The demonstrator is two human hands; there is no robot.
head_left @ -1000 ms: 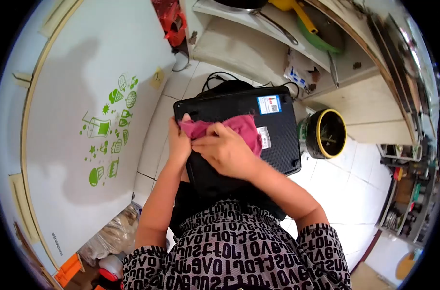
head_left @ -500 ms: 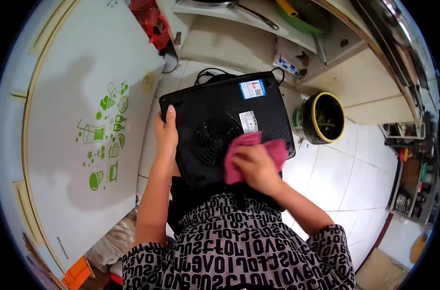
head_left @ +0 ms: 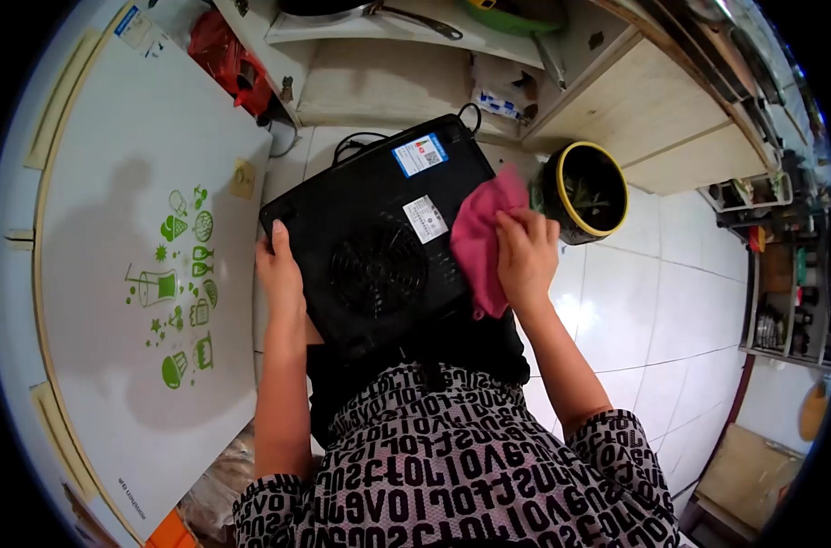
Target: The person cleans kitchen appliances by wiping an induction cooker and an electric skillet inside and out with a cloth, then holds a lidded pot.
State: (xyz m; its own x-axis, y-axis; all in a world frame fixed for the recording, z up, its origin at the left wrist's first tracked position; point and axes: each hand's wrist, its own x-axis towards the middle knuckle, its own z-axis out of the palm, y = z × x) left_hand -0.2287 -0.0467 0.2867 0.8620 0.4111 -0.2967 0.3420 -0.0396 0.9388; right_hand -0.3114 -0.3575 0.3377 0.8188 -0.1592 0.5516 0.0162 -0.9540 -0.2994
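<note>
A black induction cooker (head_left: 342, 205) rests on my lap with its underside up, showing a round fan vent and two stickers. My left hand (head_left: 281, 274) grips its left edge, thumb on the underside and fingers hidden behind. In my right hand (head_left: 528, 256) is a pink cloth (head_left: 484, 237), pinched between the fingers and draped over the cooker's right edge. A black cord (head_left: 356, 142) loops out behind the far edge.
To the left stands a white panel (head_left: 95, 301) with green drawings. A yellow-rimmed bin (head_left: 561, 196) sits on the tiled floor at right. Ahead is an open cabinet (head_left: 379, 78) with pans on its shelf. A red plastic bag (head_left: 223, 59) hangs beside it.
My right hand has moved the cloth from the cooker's lower middle to its right edge. The cooker appears turned slightly counterclockwise and further left in view. My left hand keeps its hold.
</note>
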